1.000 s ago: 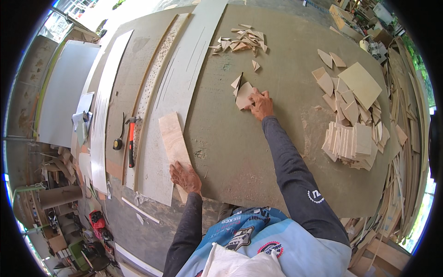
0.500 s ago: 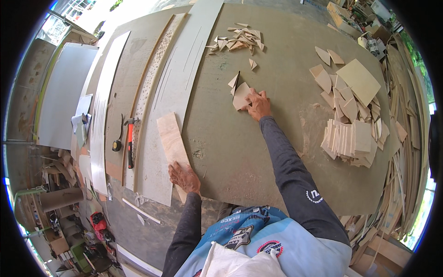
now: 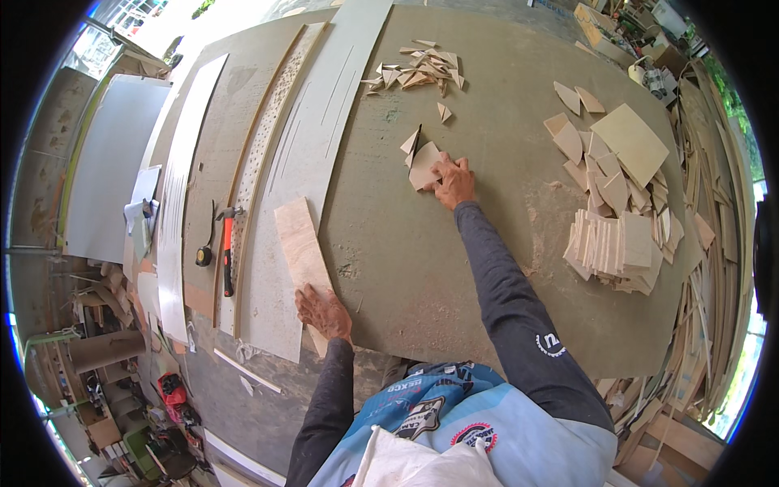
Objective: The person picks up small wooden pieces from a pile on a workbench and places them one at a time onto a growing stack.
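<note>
My right hand, fingers curled, grips a small pale plywood piece on the brown worktable. That piece lies against a thin dark blade-like strip standing up from the surface. A small pale offcut sits on the strip's left side. My left hand lies with its fingers spread on the lower end of a long plywood strip, which overlaps the edge of a grey-white panel.
Triangular offcuts lie at the far side. On the right are stacked plywood squares, rounded pieces and a larger square sheet. A hammer and tape measure lie left, beside long panels.
My right hand and the plywood piece have shifted very slightly up and left. My left hand stays on the plywood strip.
</note>
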### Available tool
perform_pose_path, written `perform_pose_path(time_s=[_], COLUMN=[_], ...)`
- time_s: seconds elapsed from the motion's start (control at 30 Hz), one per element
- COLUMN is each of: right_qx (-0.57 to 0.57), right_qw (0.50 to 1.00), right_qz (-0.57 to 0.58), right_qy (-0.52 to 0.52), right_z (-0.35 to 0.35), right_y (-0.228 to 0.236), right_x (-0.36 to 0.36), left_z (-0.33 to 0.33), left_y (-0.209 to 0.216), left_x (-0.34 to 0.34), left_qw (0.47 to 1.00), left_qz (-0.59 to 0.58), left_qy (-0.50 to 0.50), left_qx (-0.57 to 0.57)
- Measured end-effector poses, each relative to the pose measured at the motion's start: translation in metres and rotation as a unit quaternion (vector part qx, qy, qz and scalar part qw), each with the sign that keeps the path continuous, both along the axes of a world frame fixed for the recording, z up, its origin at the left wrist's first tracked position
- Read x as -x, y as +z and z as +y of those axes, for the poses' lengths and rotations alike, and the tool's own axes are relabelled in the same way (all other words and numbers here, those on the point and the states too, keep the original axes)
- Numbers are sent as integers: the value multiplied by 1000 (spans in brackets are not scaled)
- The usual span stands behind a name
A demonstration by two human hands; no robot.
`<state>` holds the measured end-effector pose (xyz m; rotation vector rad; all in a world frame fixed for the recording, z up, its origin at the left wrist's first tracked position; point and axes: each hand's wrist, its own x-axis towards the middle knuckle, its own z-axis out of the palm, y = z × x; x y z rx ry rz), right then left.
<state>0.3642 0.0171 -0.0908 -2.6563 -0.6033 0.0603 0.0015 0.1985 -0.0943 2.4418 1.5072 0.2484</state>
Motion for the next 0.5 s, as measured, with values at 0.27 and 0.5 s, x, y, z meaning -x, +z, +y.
perform_pose_path(time_s=[0.27, 0.5], right_qx=[-13, -21], right_qw=[1000, 999], right_qz=[-6, 32], right_qy=[-24, -2], right_z=[0, -2], right_y=[-5, 3], right_x=[1, 7], left_z=[1, 4], left_y=[-1, -9], left_x=[-2, 3], left_qw=[1000, 999], left_qz=[7, 6], left_qy=[-6, -12], left_qx=[-9, -30])
